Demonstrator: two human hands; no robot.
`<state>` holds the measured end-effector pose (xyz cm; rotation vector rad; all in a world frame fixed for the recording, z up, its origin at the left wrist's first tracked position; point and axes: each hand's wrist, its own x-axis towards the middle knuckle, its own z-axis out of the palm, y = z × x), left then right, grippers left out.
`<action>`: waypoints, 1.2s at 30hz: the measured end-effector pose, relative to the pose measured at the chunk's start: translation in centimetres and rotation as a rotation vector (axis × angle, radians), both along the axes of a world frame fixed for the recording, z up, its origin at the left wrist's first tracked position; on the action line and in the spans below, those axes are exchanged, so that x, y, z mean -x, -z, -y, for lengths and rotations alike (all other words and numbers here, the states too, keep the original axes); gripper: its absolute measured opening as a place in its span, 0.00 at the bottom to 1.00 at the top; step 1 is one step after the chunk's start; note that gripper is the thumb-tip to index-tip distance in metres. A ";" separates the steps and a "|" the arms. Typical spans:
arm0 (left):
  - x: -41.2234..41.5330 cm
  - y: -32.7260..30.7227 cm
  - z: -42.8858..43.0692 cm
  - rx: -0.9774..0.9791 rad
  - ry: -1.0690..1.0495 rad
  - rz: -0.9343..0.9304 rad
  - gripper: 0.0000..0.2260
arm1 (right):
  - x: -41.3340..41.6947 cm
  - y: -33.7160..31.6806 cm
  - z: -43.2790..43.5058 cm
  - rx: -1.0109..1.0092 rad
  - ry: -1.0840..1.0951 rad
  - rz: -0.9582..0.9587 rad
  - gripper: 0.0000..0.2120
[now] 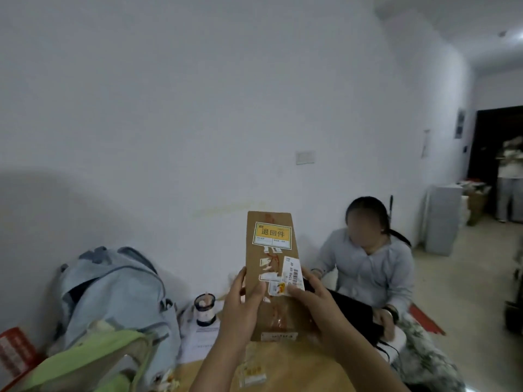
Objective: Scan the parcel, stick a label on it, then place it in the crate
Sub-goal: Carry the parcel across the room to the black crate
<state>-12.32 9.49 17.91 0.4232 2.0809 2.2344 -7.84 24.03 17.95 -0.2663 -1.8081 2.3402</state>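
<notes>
Parcel (pixel 271 275) upright above the tabletop's (pixel 305 363) far edge, gripped by left hand (pixel 240 309), right hand (pixel 314 301) pinching white barcode label (pixel 293 275) against it; crate unseen, placing apparently left.

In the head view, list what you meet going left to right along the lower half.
Red packet → blue backpack → jar → left hand → parcel → right hand → seated person

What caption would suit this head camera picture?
Both hands, left and right, hold a brown parcel upright, pressing on a barcode label.
</notes>
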 end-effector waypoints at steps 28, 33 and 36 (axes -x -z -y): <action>-30.8 0.0 -29.0 -0.007 1.159 0.125 0.18 | -43.7 -0.9 -17.8 -0.124 1.052 0.080 0.26; -35.9 0.2 -31.8 0.017 1.188 0.127 0.23 | -49.3 -0.3 -20.0 -0.110 1.077 0.083 0.25; -38.5 0.8 -33.4 0.027 1.187 0.114 0.23 | -51.8 0.3 -21.9 -0.107 1.071 0.097 0.24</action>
